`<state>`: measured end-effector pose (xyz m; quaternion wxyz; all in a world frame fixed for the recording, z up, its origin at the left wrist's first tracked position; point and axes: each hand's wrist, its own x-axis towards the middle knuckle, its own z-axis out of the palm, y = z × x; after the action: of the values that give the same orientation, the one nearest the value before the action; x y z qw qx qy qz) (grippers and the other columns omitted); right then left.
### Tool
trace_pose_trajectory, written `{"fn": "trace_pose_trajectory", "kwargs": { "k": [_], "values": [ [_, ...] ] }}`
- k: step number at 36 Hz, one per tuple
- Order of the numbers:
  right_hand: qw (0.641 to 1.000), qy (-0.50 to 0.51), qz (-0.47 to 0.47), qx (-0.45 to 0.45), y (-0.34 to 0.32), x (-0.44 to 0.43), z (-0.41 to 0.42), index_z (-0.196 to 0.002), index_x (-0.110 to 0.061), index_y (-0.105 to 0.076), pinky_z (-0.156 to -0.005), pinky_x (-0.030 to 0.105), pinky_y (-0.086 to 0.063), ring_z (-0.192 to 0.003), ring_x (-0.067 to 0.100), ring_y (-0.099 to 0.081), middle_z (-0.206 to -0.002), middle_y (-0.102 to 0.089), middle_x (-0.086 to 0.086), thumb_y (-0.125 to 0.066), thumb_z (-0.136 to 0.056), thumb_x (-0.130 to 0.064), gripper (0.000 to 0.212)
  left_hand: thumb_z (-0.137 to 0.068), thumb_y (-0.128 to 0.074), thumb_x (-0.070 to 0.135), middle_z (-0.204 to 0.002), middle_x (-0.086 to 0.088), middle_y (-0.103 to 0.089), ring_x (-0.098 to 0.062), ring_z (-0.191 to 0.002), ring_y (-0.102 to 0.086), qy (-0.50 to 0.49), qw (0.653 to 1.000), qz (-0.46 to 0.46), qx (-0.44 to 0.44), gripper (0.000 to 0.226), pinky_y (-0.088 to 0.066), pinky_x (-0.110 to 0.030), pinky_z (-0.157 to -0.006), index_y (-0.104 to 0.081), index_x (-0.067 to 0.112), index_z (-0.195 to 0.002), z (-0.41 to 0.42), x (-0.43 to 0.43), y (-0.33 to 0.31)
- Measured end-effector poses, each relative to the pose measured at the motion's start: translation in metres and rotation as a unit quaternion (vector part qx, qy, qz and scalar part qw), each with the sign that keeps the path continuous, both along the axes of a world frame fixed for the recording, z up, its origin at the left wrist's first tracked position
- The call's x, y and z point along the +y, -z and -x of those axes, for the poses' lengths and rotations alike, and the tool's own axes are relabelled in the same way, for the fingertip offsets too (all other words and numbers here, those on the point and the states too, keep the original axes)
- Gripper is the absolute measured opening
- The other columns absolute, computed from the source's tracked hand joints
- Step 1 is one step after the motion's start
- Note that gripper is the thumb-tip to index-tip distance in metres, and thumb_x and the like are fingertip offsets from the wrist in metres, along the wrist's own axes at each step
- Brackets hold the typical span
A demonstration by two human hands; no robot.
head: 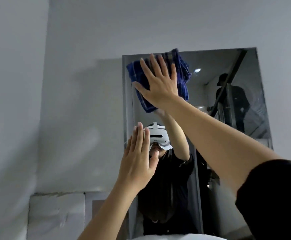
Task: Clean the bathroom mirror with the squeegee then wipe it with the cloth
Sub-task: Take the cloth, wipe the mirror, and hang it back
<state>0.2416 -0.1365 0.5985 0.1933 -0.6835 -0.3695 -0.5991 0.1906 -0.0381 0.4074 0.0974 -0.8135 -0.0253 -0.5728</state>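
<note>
A dark blue checked cloth [182,73] lies flat against the upper left part of the wall mirror [245,94]. My right hand [158,84] presses on the cloth with its fingers spread wide. My left hand [137,161] is raised flat, fingers together, near the mirror's left edge at mid-height, and it holds nothing. No squeegee is in view. The mirror reflects a person in a dark top with a white headset.
Grey wall [72,84] surrounds the mirror on the left and above. A pale panel [54,215] sits low on the left wall. The mirror also reflects a second person standing further back at the right.
</note>
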Motion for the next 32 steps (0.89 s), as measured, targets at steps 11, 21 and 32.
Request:
{"fn": "trace_pose_trajectory", "kwargs": {
  "k": [11,21,32],
  "values": [
    [0.997,0.040,0.032,-0.064,-0.024,-0.050,-0.029,-0.147,-0.035,-0.013,-0.112,0.062,-0.003,-0.145,0.023,-0.006,-0.158,-0.013,-0.002,-0.033,-0.089,-0.061,0.067,-0.092,-0.038,0.038,-0.156,-0.013,0.004,-0.022,-0.144,0.006,-0.019,1.000,0.004,-0.010,0.073,0.009,-0.028,-0.116,-0.002,0.007,-0.147,-0.002,-0.005,0.001],
    [0.970,0.058,-0.199,0.128,0.016,-0.181,-0.106,-0.146,-0.037,-0.007,-0.113,0.060,-0.006,-0.145,0.023,-0.003,-0.158,-0.010,0.000,-0.028,-0.087,-0.065,0.069,-0.092,-0.030,0.045,-0.157,-0.008,0.005,-0.018,-0.144,0.008,0.001,0.999,0.031,-0.025,0.072,0.005,-0.029,-0.117,-0.003,0.009,-0.148,-0.005,-0.009,0.003],
    [0.934,0.016,-0.308,0.182,0.052,-0.066,-0.046,-0.147,-0.033,-0.007,-0.110,0.063,0.001,-0.145,0.027,0.001,-0.159,-0.002,0.002,-0.032,-0.087,-0.059,0.070,-0.093,-0.040,0.048,-0.157,-0.003,0.003,-0.015,-0.144,0.004,0.010,0.997,0.076,-0.017,0.074,-0.004,-0.037,-0.117,-0.004,0.015,-0.148,0.000,-0.009,0.045]
  ]
}}
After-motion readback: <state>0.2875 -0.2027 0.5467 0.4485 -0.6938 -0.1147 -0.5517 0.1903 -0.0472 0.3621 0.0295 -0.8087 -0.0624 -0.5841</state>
